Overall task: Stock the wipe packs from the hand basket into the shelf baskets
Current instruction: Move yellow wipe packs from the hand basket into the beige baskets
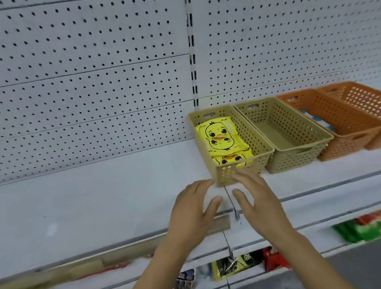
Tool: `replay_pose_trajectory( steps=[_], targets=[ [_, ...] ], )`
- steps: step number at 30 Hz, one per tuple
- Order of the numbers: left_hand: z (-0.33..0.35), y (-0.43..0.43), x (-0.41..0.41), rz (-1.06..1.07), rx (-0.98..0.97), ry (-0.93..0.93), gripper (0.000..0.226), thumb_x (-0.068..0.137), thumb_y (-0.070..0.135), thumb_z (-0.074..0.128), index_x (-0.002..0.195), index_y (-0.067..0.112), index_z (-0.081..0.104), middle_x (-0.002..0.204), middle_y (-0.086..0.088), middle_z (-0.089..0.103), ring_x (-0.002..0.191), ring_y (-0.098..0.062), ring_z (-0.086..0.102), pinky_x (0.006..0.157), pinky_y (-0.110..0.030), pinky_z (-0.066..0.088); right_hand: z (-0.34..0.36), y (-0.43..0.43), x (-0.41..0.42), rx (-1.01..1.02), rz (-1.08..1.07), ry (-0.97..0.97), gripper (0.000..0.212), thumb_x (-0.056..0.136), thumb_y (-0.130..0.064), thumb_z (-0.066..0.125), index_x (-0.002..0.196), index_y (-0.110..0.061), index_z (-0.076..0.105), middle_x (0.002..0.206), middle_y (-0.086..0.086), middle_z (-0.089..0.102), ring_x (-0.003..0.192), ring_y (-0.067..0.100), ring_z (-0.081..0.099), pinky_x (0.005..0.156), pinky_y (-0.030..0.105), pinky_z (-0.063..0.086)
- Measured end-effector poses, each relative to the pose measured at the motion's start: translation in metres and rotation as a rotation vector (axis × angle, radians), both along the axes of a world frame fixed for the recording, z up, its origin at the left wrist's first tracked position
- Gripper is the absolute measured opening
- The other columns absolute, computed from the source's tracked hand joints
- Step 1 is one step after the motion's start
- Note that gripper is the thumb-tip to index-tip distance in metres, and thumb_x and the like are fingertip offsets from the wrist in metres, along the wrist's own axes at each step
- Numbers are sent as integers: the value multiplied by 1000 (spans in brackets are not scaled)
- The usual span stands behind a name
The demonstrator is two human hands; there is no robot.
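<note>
Left hand (193, 212) and right hand (260, 203), each grip open, empty, at front of tan basket (254, 138) with wipe packs (220, 138)

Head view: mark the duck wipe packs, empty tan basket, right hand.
duck wipe packs (220, 136), head view, top pack's printed face
empty tan basket (296, 159), head view, front wall
right hand (261, 204), head view, back of hand
</note>
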State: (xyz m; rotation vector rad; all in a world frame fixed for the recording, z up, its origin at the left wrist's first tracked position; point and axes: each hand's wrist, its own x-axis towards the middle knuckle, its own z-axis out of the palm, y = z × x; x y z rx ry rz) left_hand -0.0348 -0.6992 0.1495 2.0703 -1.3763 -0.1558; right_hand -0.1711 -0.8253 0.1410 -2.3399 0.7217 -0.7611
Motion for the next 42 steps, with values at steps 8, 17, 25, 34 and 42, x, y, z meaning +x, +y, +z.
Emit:
replay_pose_trajectory(
  steps=[8,17,25,34,42],
  targets=[
    [-33,106,-57,61,63,167,49,93,57,44,137,37,46,127,20,58,112,4,53,94,-25,48,-44,101,-71,92,-26,65,31,97,-29,50,127,-31,54,123,-20,51,113,-1,50,93,23,44],
    [-77,244,-108,53,290,208,40,94,46,53,129,27,58,122,11,65,107,-5,61,88,-25,49,-86,223,-134,251,60,272,32,94,-23,54,126,-21,57,118,-7,54,108,11,55,91,31,46],
    [-100,376,-121,199,303,318,37,94,40,57,127,25,59,119,8,67,109,-8,62,94,-31,49,-103,343,-134,320,140,343,31,92,-23,58,123,-23,58,121,-7,56,109,13,57,97,33,44],
    [-135,527,-60,339,350,532,33,95,35,56,126,23,61,115,8,68,108,-6,63,89,-22,48,-120,473,-47,512,212,361,25,91,-18,60,115,-23,64,110,-7,65,101,9,61,91,29,49],
    [-197,659,62,581,394,774,31,97,28,55,125,15,61,111,4,65,97,-9,61,76,-19,47,-188,577,75,735,194,412,20,91,-10,60,110,-14,68,104,-3,68,95,7,62,77,8,44]
  ],
)
